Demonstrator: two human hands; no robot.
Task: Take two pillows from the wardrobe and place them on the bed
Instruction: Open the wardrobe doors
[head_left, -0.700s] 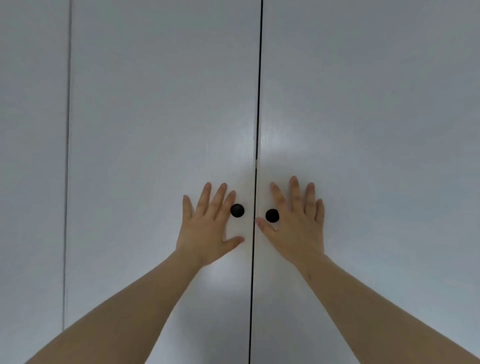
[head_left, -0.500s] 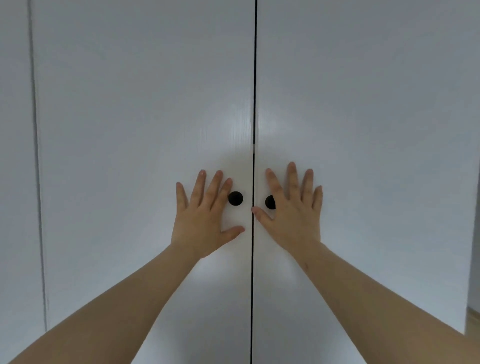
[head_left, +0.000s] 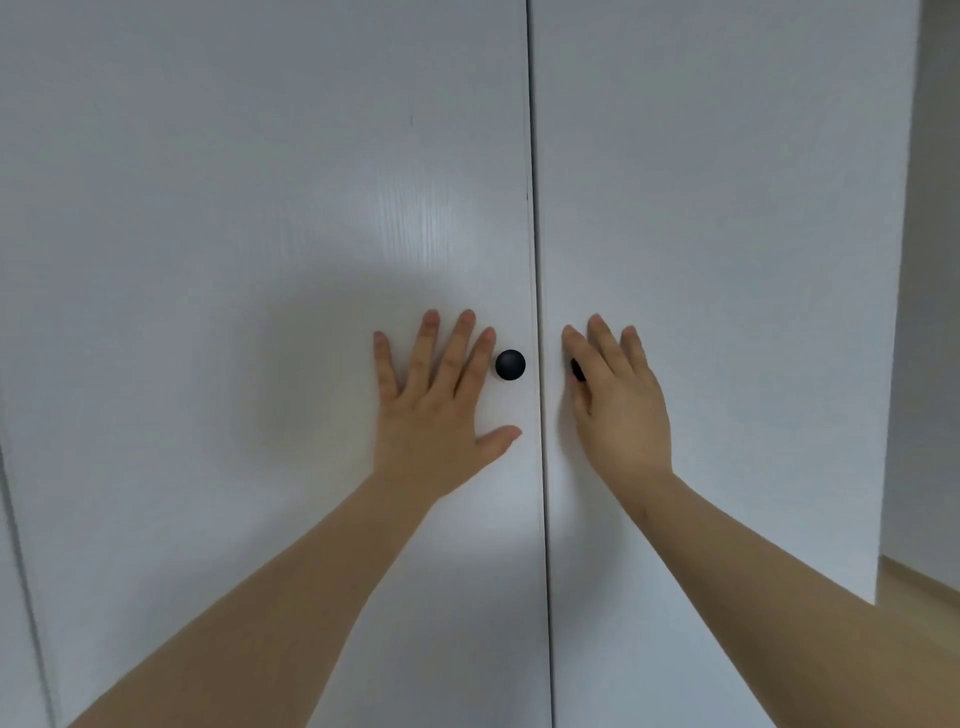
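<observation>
Since the earlier frame, the right hand (head_left: 618, 410) has been turned onto its edge and slid across the right knob (head_left: 575, 368), which was fully visible before and is now mostly covered. The view has also been swung, so that a strip of wall (head_left: 935, 260) and floor (head_left: 924, 579) is shown past the right edge of the wardrobe (head_left: 779, 467).

No pillows can be seen; they are judged to be shut away inside the wardrobe. Its white left door (head_left: 234, 208) and right door (head_left: 727, 208) are closed, with only a thin dark seam between them. A round black left knob (head_left: 510, 365) is set just beside the seam and is left untouched.

The left hand (head_left: 436, 400) is laid flat on the left door just beside that knob, fingers spread wide, thumb stretched toward the seam, nothing held. On the right hand the fingers are kept nearly straight and close together over the knob. The thumb is hidden, so whether the knob is pinched cannot be told. The bed is not in view.

Opening the doors is judged to be the step in hand. It would be done well if each knob were pinched between thumb and forefinger and both doors were drawn outward evenly, with room left for them to swing.
</observation>
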